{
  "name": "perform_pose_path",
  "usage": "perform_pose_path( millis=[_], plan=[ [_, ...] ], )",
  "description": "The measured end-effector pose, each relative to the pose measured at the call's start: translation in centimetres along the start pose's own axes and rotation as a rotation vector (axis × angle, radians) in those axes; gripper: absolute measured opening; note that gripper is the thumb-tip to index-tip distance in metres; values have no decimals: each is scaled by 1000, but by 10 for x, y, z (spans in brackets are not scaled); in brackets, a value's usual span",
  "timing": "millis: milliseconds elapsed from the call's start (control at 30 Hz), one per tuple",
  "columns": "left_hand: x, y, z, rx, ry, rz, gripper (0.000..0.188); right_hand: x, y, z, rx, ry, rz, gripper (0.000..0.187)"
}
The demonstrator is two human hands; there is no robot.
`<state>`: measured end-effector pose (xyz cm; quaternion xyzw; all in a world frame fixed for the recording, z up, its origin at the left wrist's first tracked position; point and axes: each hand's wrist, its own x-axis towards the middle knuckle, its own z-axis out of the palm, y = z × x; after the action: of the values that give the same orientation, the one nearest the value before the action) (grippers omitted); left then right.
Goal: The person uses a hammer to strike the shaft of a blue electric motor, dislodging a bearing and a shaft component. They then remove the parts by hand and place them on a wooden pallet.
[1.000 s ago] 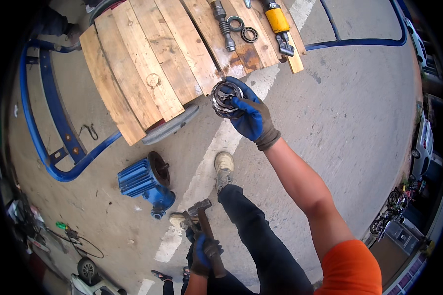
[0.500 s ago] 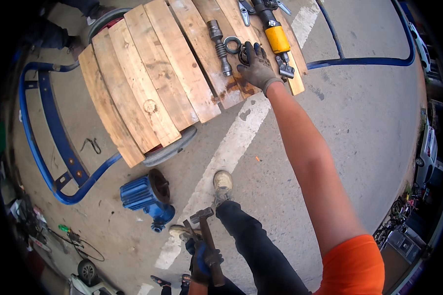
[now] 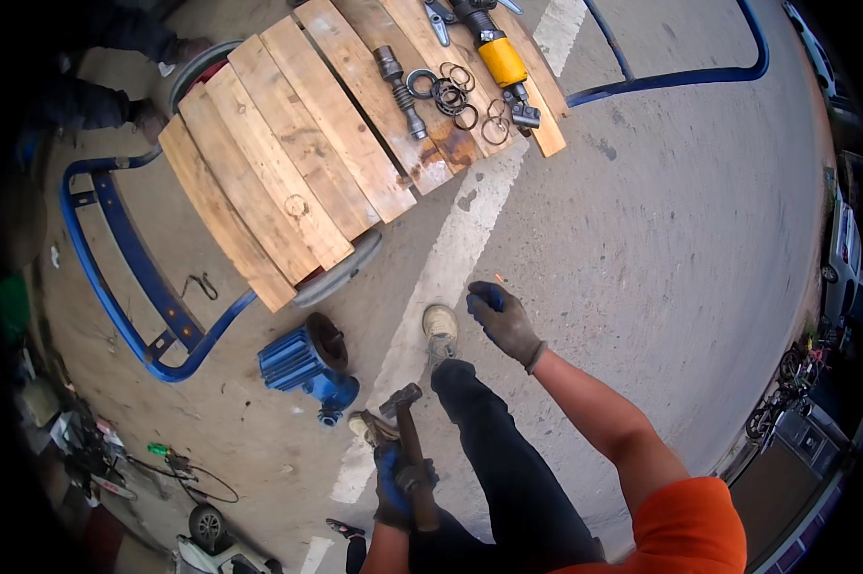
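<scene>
My left hand [image 3: 393, 486], in a dark glove with blue, is wrapped round a wooden-handled hammer [image 3: 409, 440] whose metal head points up and away from me. Beside the hammer, a thin bar-like piece also sticks out of that hand; its kind is unclear. My right hand [image 3: 503, 320], gloved too, hangs over the pavement with its fingers curled in; anything inside them is hidden. On the wooden table, several dark rings [image 3: 449, 97] lie next to a worm shaft [image 3: 400, 92]. A yellow-and-black tool [image 3: 501, 61] with a jointed end rests to their right.
The slatted wooden table [image 3: 293, 143] sits ahead on a round base. A blue motor [image 3: 305, 362] lies on the ground between it and me. Blue tubular frames [image 3: 82, 244] stand left and right [image 3: 680, 84]. Another person's legs [image 3: 97, 103] show at the far left.
My right hand has drawn back from the rings on the table toward my body, and its fingers have curled. The rings now show uncovered. My left hand keeps hold of the hammer.
</scene>
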<state>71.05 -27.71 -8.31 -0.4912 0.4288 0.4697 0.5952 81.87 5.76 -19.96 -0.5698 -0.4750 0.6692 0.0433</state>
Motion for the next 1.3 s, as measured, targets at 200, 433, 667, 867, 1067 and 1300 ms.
perform_pose_path(
  millis=[200,433,667,867,1067,1300],
  plan=[
    [-28,22,-4,88,-118,14,47,-171,49,110,189,-299,659,54],
    [-62,70,-52,249,-249,-93,36,-233,65,219,952,-442,911,55],
    [-89,143,-145,406,-412,-252,25,-287,115,316,1283,-280,671,26],
    [-87,200,-234,842,-250,13,50,-370,66,389,1432,-229,594,38],
    [-88,165,-206,2018,183,511,67,-389,93,401,1480,-208,594,41],
    [-23,143,-201,1731,17,326,54,-311,151,315,1526,-285,530,32]
  ],
)
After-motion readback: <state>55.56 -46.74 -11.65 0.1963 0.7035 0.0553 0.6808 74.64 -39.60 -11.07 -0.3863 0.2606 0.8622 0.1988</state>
